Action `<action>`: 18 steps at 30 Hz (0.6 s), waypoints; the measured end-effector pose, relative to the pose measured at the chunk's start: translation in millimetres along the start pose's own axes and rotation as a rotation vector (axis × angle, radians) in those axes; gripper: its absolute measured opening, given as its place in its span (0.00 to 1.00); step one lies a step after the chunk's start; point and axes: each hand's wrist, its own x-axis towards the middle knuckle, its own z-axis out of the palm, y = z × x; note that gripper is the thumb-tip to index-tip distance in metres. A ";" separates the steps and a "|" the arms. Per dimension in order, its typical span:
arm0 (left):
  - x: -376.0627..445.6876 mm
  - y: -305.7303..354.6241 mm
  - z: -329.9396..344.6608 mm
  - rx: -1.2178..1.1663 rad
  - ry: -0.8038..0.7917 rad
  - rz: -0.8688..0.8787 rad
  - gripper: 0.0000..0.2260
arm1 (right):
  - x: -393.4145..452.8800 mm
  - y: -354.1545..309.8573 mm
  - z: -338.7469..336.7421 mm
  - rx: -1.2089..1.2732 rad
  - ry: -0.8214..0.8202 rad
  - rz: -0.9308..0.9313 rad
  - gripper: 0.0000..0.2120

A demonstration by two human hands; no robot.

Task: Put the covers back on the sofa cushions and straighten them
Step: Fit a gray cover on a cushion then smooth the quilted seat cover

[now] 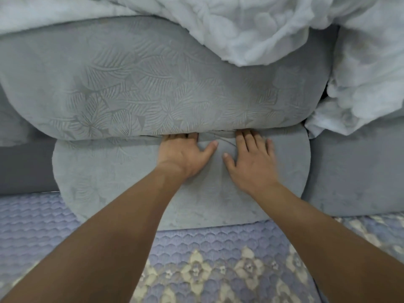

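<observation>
Lower cushion (122, 184): grey, leaf-embossed cover, centre, on quilted seat pad (196, 259). Upper cushion (153, 84): stacked on its far edge. Left hand (185, 153), right hand (249, 160): flat, side by side, fingertips tucked into the seam between cushions. White wadding (273, 29): far right.

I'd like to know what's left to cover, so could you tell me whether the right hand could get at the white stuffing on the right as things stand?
Probably yes. The right hand lies flat on the lower cushion, holding nothing, and the white stuffing sits uncovered beyond it, with nothing between.
</observation>
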 end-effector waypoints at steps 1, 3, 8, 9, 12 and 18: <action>-2.2 0.8 -1.7 0.007 0.009 -0.003 0.40 | -3.8 -1.6 -1.8 -0.022 0.000 -0.018 0.34; -7.2 4.6 1.7 0.020 0.020 -0.016 0.40 | -4.6 -2.5 -3.0 -0.050 -0.045 -0.068 0.33; -40.3 -2.2 31.9 0.032 0.078 0.056 0.38 | 45.3 1.9 -6.3 0.084 -0.254 0.095 0.32; -44.7 -11.6 30.7 0.056 0.068 0.067 0.37 | 51.5 3.7 -8.1 0.085 -0.279 0.131 0.32; -48.5 -35.5 20.9 0.096 0.004 0.051 0.34 | 47.4 30.3 -10.4 0.005 -0.273 0.298 0.33; -35.0 -32.9 17.2 0.023 -0.076 -0.056 0.32 | 10.3 17.4 -28.0 0.076 -0.046 0.342 0.26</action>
